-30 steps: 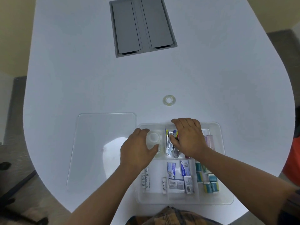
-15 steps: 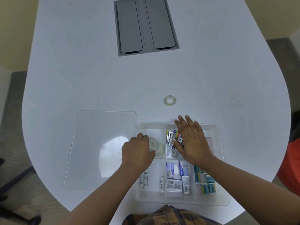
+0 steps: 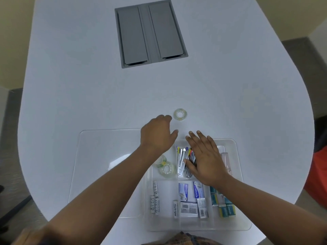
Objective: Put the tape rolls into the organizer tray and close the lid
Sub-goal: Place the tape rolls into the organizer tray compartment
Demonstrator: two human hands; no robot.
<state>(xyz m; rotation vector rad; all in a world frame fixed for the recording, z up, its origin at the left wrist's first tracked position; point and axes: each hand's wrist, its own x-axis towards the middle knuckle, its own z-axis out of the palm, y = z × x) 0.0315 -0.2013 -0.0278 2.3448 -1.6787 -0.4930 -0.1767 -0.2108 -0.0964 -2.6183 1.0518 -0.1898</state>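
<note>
Both hands empty, fingers spread: left hand (image 3: 157,137) near a clear tape roll (image 3: 180,114), right hand (image 3: 205,156) over the tray (image 3: 237,175).

White surface (image 3: 230,85) with a grey cable hatch (image 3: 150,32) set in at the far middle.
Batteries (image 3: 155,200), small blue and white boxes (image 3: 192,200), teal and yellow packets (image 3: 224,206), and staplers (image 3: 182,161) sorted in separate compartments; grey floor (image 3: 10,174) and beige wall (image 3: 12,32) around.
</note>
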